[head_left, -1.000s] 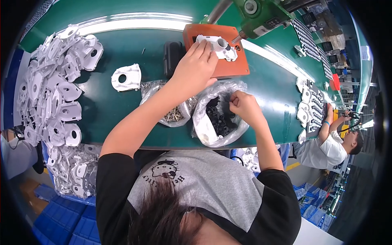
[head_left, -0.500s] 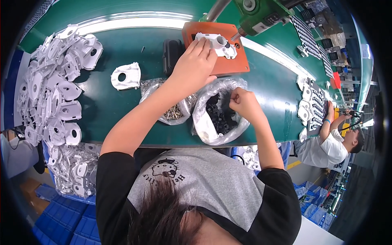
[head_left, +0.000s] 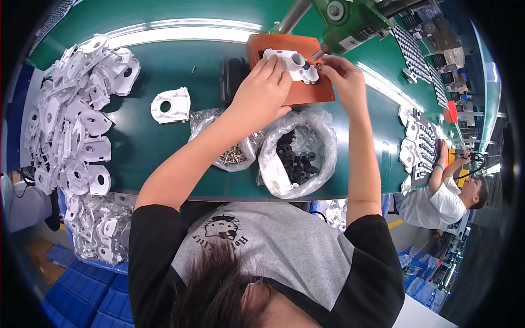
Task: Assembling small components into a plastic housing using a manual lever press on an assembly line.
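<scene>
A white plastic housing [head_left: 292, 61] with a round tube lies on an orange fixture block [head_left: 314, 94]. Across the housing's left part, my left hand [head_left: 263, 85] rests with its fingers together, holding it against the block. My right hand [head_left: 345, 79] is at the housing's right end, thumb and fingertips pinched beside the round hole there. What the pinch holds is too small and dark to make out. Nearer me, a clear bag [head_left: 326, 128] contains small black plastic parts [head_left: 301, 167]. To its left, a second bag holds brass-coloured screws [head_left: 234, 154], partly behind my left forearm.
A green drill-like machine head [head_left: 350, 24] hangs over the block's right side. A black case [head_left: 232, 79] stands left of the block, near a loose white plate [head_left: 170, 105]. White parts [head_left: 82, 115] heap up at far left. A co-worker [head_left: 437, 197] is at right.
My right hand has come out of the bag of black parts and moved up to the housing's right end. My left hand stays on the housing.
</scene>
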{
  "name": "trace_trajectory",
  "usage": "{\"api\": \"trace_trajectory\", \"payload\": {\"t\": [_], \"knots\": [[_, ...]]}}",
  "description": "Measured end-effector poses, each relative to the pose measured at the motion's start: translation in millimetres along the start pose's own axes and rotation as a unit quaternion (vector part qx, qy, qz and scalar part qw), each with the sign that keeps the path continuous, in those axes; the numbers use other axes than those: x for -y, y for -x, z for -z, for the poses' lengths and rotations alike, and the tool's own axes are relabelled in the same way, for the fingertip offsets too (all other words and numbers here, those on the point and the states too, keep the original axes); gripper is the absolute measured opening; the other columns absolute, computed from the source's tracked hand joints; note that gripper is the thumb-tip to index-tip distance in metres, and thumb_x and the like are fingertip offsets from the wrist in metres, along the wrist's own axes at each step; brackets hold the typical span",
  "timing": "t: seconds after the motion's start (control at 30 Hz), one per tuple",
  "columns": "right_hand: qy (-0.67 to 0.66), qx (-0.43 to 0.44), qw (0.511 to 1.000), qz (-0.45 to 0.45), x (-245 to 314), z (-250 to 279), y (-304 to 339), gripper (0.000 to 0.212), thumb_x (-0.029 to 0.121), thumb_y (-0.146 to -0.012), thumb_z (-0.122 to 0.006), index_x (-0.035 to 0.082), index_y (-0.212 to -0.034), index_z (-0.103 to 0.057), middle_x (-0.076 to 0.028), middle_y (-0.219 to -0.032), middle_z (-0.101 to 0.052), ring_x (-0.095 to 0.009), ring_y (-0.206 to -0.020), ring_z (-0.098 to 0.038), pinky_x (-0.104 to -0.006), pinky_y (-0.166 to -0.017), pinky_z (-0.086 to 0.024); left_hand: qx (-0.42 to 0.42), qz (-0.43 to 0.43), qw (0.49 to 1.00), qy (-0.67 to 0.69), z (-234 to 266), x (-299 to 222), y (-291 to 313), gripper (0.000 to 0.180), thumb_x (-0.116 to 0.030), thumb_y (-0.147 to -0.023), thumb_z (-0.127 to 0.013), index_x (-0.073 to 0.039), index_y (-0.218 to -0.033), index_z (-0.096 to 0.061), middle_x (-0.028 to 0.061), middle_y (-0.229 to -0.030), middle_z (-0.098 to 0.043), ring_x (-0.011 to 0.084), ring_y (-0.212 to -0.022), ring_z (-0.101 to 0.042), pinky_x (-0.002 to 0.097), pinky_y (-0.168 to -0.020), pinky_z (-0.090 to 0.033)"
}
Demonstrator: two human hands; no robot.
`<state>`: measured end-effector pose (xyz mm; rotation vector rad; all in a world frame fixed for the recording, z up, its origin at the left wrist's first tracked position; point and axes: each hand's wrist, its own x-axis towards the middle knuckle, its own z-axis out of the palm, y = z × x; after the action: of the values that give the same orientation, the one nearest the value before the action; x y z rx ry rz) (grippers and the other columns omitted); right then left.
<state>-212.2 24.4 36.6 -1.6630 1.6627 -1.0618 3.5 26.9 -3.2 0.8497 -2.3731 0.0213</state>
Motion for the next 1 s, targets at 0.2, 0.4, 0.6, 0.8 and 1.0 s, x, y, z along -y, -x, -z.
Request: {"api": "trace_trajectory", "payload": {"t": [0.2, 0.4, 0.6, 0.8, 1.0], "knots": [[-0.069, -0.068, 0.995, -0.015, -8, -24, -16, 0.014, 0.008, -0.078, -0.065, -0.004, -0.085, -0.063, -0.004, -0.076, -0.065, -0.007, -0.069, -0.057, -0.0211, -0.063, -0.045, 0.022, 0.016, 1.000, 0.009, -1, 2, 0, 0.068, -0.031, -0.063, -0.077, 0.006, -0.112, -0.049, 0.0226, -0.122, -0.048, 0.0350, -0.120, -0.043, 0.0428, -0.104, -0.033], [-0.050, -0.065, 0.997, -0.007, -16, -28, -16, 0.014, 0.010, -0.078, -0.066, -0.003, -0.081, -0.061, -0.002, -0.069, -0.061, -0.005, -0.064, -0.053, -0.0211, -0.058, -0.043, 0.024, 0.016, 1.000, 0.007, 2, 0, -1, 0.068, -0.031, -0.062, -0.077, 0.006, -0.112, -0.049, 0.0229, -0.123, -0.048, 0.0351, -0.119, -0.043, 0.0425, -0.104, -0.033], [-0.061, -0.061, 0.996, 0.006, -17, -30, -15, 0.015, 0.011, -0.077, -0.067, -0.002, -0.080, -0.062, -0.001, -0.066, -0.060, -0.006, -0.062, -0.053, -0.0217, -0.057, -0.044, 0.000, 0.002, 1.000, 0.000, 0, 0, -1, 0.067, -0.030, -0.058, -0.079, 0.008, -0.106, -0.053, 0.0261, -0.118, -0.052, 0.0350, -0.116, -0.047, 0.0414, -0.104, -0.033], [0.013, -0.043, 0.996, 0.083, -18, -21, -3, 0.011, 0.003, -0.081, -0.063, -0.003, -0.089, -0.065, -0.005, -0.096, -0.063, -0.008, -0.082, -0.058, -0.0213, -0.069, -0.045, 0.002, 0.004, 1.000, 0.005, 1, 1, -1, 0.067, -0.031, -0.060, -0.079, 0.008, -0.108, -0.052, 0.0255, -0.119, -0.051, 0.0344, -0.117, -0.047, 0.0414, -0.104, -0.033], [0.171, -0.083, 0.957, 0.218, -16, -30, 10, 0.021, 0.000, -0.075, -0.059, 0.004, -0.093, -0.069, -0.012, -0.107, -0.061, -0.026, -0.094, -0.055, -0.0323, -0.075, -0.047, 0.033, 0.015, 0.999, 0.002, 2, -2, -1, 0.071, -0.033, -0.064, -0.077, 0.006, -0.115, -0.048, 0.0222, -0.124, -0.047, 0.0346, -0.121, -0.042, 0.0427, -0.105, -0.032]]}}
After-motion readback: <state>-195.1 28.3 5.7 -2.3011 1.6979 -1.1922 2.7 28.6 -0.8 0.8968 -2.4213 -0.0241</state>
